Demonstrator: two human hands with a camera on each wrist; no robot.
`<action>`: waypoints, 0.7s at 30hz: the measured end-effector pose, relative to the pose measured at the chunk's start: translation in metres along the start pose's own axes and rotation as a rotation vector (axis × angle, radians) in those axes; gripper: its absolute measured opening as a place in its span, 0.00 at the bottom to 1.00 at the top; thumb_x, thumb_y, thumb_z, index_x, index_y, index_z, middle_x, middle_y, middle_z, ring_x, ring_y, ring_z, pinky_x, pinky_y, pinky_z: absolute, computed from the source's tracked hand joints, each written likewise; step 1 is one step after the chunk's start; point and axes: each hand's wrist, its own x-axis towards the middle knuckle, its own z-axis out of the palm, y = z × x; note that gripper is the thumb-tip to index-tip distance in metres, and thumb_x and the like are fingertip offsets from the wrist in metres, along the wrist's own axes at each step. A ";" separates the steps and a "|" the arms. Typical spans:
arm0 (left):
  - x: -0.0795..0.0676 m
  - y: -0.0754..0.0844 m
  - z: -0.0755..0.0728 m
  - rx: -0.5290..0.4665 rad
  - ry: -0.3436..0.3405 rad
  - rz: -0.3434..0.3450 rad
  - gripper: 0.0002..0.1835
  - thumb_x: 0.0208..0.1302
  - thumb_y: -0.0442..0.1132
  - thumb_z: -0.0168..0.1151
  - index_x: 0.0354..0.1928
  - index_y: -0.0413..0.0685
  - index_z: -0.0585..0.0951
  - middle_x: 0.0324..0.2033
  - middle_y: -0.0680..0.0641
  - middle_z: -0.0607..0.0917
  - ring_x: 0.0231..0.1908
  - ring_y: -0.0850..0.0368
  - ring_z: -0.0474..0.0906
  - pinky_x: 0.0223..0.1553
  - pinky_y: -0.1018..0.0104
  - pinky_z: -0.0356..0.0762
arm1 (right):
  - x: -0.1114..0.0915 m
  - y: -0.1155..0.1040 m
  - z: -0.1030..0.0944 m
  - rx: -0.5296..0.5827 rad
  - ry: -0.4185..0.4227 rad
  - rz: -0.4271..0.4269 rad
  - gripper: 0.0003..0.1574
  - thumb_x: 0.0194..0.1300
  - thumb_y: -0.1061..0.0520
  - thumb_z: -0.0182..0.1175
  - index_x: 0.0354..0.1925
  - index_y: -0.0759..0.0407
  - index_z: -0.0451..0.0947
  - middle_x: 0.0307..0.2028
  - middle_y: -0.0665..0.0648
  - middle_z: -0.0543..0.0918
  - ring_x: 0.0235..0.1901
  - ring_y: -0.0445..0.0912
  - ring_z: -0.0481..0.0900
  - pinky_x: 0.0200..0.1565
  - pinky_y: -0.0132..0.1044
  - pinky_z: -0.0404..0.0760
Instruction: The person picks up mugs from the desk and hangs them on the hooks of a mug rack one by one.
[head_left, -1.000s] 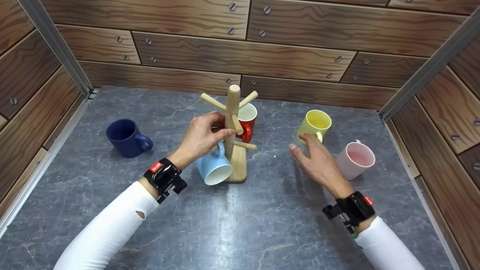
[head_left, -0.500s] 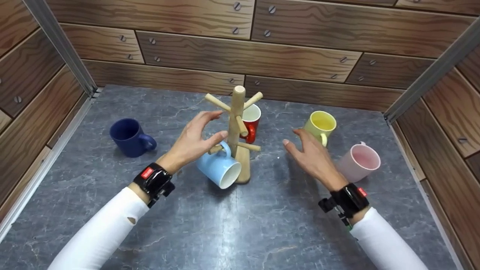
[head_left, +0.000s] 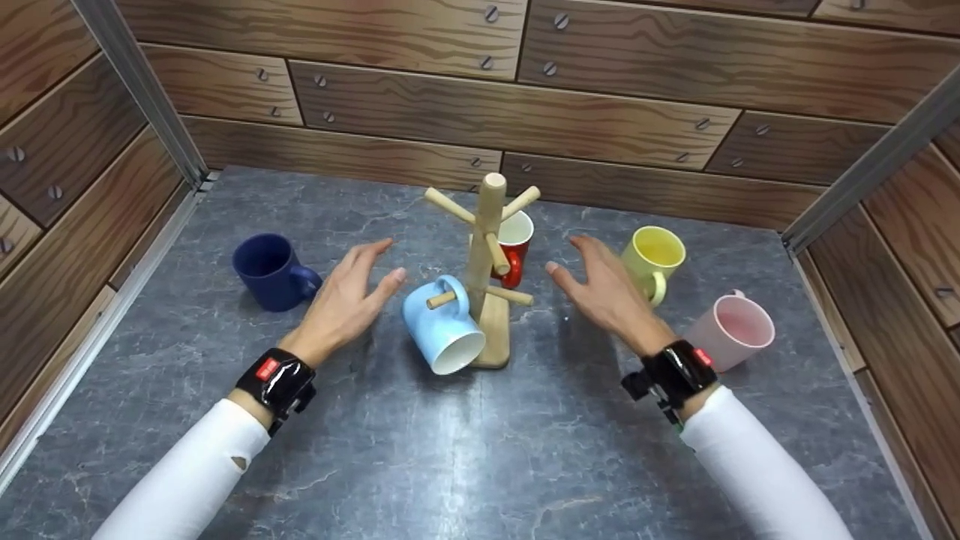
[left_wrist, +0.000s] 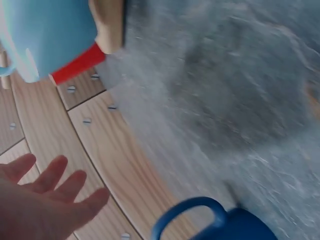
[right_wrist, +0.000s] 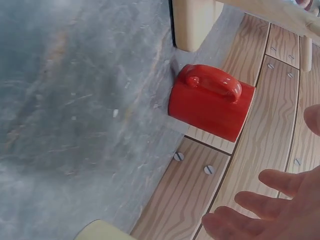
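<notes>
A light blue mug hangs by its handle from a lower peg of the wooden mug tree, tilted with its mouth toward the front. My left hand is held in the air between that mug and the dark blue mug, fingers spread and holding nothing. On the other side of the mug tree my right hand hovers with relaxed fingers, left of the yellow mug and touching nothing. Behind the mug tree stands a red mug, partly hidden by it in the head view.
A pink mug stands at the right, near the right wrist. Wood-patterned walls close off the back and both sides of the grey marbled table.
My left hand has let go of the light blue mug's handle and drawn back to the left. The mug now hangs on the peg. My right hand has shifted left, away from the yellow mug.
</notes>
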 end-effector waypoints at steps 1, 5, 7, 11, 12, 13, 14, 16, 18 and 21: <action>-0.001 -0.002 0.001 0.022 0.007 0.000 0.40 0.76 0.67 0.47 0.78 0.49 0.65 0.71 0.40 0.71 0.69 0.40 0.68 0.69 0.42 0.66 | 0.002 -0.001 0.000 -0.005 -0.004 -0.003 0.53 0.74 0.27 0.50 0.78 0.61 0.58 0.77 0.68 0.60 0.75 0.64 0.59 0.74 0.61 0.58; -0.006 -0.009 0.002 0.079 0.042 0.014 0.39 0.76 0.67 0.48 0.77 0.51 0.67 0.68 0.40 0.73 0.66 0.39 0.71 0.67 0.41 0.68 | 0.014 -0.009 -0.003 -0.049 -0.007 -0.017 0.53 0.73 0.28 0.52 0.80 0.59 0.56 0.79 0.68 0.54 0.77 0.66 0.53 0.75 0.63 0.53; -0.009 -0.012 0.002 0.088 0.054 0.025 0.38 0.76 0.66 0.49 0.77 0.51 0.68 0.67 0.40 0.74 0.65 0.39 0.72 0.66 0.41 0.68 | 0.022 -0.014 -0.004 -0.080 0.000 -0.027 0.53 0.72 0.28 0.53 0.80 0.58 0.57 0.79 0.68 0.53 0.77 0.66 0.53 0.75 0.64 0.53; -0.013 -0.016 0.000 0.098 0.052 0.025 0.38 0.75 0.67 0.50 0.76 0.49 0.69 0.68 0.39 0.73 0.65 0.39 0.72 0.66 0.40 0.68 | 0.036 -0.023 -0.006 -0.121 -0.005 -0.049 0.54 0.70 0.30 0.59 0.80 0.56 0.57 0.80 0.67 0.52 0.77 0.67 0.52 0.74 0.65 0.55; -0.014 -0.016 -0.001 0.102 0.050 0.023 0.39 0.75 0.67 0.50 0.76 0.49 0.69 0.68 0.39 0.73 0.66 0.39 0.72 0.66 0.40 0.68 | 0.039 -0.026 -0.006 -0.128 -0.011 -0.052 0.54 0.69 0.31 0.60 0.80 0.55 0.57 0.80 0.67 0.52 0.77 0.67 0.52 0.74 0.65 0.55; -0.015 -0.017 -0.001 0.107 0.049 0.021 0.39 0.75 0.67 0.50 0.76 0.49 0.69 0.68 0.39 0.73 0.66 0.39 0.71 0.66 0.39 0.68 | 0.042 -0.028 -0.006 -0.133 -0.019 -0.058 0.55 0.69 0.32 0.62 0.81 0.55 0.56 0.80 0.68 0.52 0.77 0.68 0.51 0.74 0.66 0.55; -0.016 -0.017 -0.002 0.111 0.050 0.021 0.39 0.75 0.67 0.51 0.76 0.50 0.69 0.68 0.39 0.73 0.66 0.39 0.71 0.66 0.40 0.69 | 0.045 -0.029 -0.005 -0.139 -0.027 -0.063 0.55 0.68 0.33 0.63 0.81 0.54 0.56 0.80 0.68 0.51 0.77 0.69 0.50 0.73 0.67 0.55; -0.018 -0.018 -0.002 0.119 0.054 0.023 0.39 0.75 0.67 0.51 0.76 0.50 0.69 0.67 0.39 0.74 0.66 0.39 0.72 0.66 0.41 0.69 | 0.051 -0.032 -0.004 -0.156 -0.038 -0.071 0.55 0.67 0.34 0.65 0.81 0.53 0.56 0.80 0.68 0.51 0.77 0.70 0.49 0.73 0.68 0.55; -0.020 -0.019 -0.001 0.122 0.055 0.031 0.38 0.74 0.66 0.53 0.75 0.49 0.69 0.67 0.39 0.74 0.66 0.39 0.72 0.66 0.41 0.69 | 0.056 -0.034 -0.002 -0.167 -0.051 -0.072 0.55 0.67 0.34 0.65 0.81 0.52 0.56 0.80 0.68 0.51 0.77 0.70 0.48 0.72 0.70 0.55; -0.023 -0.022 0.002 0.127 0.039 0.049 0.39 0.73 0.65 0.57 0.75 0.48 0.70 0.67 0.39 0.74 0.66 0.40 0.72 0.67 0.42 0.68 | 0.063 -0.035 0.003 -0.187 -0.067 -0.076 0.53 0.68 0.34 0.64 0.80 0.52 0.57 0.80 0.68 0.53 0.77 0.70 0.49 0.72 0.71 0.55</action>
